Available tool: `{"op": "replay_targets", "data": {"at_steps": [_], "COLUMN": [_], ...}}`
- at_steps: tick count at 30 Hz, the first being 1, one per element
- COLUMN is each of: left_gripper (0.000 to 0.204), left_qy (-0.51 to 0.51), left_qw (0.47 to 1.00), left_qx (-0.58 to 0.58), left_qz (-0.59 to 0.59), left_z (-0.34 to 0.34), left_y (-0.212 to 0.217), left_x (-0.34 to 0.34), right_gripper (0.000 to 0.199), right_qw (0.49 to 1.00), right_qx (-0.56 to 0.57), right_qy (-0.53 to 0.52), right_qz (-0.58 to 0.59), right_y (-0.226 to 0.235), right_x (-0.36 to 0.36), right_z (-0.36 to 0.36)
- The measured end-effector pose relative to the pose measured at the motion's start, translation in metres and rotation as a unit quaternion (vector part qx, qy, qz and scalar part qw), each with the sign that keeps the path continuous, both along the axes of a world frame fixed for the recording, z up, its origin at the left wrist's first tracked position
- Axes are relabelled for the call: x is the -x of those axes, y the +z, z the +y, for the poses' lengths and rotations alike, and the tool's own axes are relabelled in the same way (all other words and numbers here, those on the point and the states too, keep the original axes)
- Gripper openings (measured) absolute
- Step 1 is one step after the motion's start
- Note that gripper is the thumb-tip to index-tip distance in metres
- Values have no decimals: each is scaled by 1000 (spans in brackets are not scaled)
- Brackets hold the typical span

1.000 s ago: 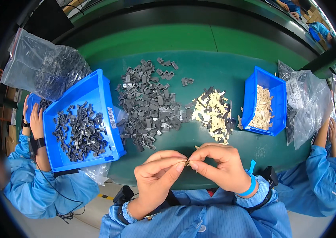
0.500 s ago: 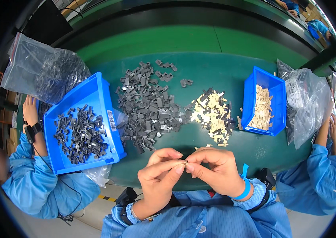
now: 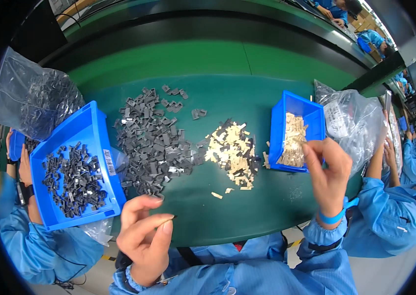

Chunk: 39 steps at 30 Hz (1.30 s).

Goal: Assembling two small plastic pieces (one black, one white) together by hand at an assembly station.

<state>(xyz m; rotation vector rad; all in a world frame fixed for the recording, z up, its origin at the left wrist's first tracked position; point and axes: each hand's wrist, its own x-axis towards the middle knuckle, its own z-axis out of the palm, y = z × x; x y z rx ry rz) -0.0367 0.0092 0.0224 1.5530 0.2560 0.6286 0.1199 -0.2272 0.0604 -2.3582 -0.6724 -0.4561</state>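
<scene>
Your hands have come apart since a moment ago, when they were pinched together low in the middle of the frame: your right hand (image 3: 327,173) has travelled up to the right of centre and now sits at the near corner of the small blue bin (image 3: 296,129) of cream parts, fingers curled with thumb and fingertips drawn together, though you cannot tell whether anything is between them. Your left hand (image 3: 145,231) stays low, left of centre, over the near edge of the green table (image 3: 247,98), with thumb and forefinger closed on a tiny dark part (image 3: 173,217) whose tip just shows beyond the fingertip. Above that hand, in the middle of the frame, lies the loose heap of grey parts (image 3: 154,142), and just to its right the smaller heap of cream parts (image 3: 231,151), the two piles touching at their edges. A few stray cream pieces lie nearer you, below that heap. At the left stands the large blue bin (image 3: 95,162), tilted and filled with dark grey parts, with a clear plastic bag (image 3: 31,101) behind it at the upper left. Another clear bag (image 3: 350,123) rests beside the small bin at the right. Other people's blue sleeves flank you at both lower edges.
</scene>
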Motion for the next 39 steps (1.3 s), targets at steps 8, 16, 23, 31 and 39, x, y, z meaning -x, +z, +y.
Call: {"op": "replay_targets", "data": {"at_steps": [8,16,23,31,39], "left_gripper": [25,24,21,29,49], "left_qy": [-15,-69,-82,-111,-28], "left_qw": [903,828,803,803,816], "left_qx": [-427,-535,-567,-570,-577], "left_qz": [-41,-152,-164,-133,25], "left_z": [8,0,-2,0,4], "left_y": [6,-1,0,-4,-5], "left_x": [2,3,10,13,-27], "right_gripper": [6,4,9,8,7], "right_qw": [988,919,771,773,884], "right_qx": [133,-127,-142,-97,-169], "right_qy": [-34,269,436,455,277], "right_qz": [-72,258,441,431,337], "right_y": [-11,-5,-23,-26,-46], "right_x": [-25,18,30,29,35], "right_z": [-29,36,64,64,64]}}
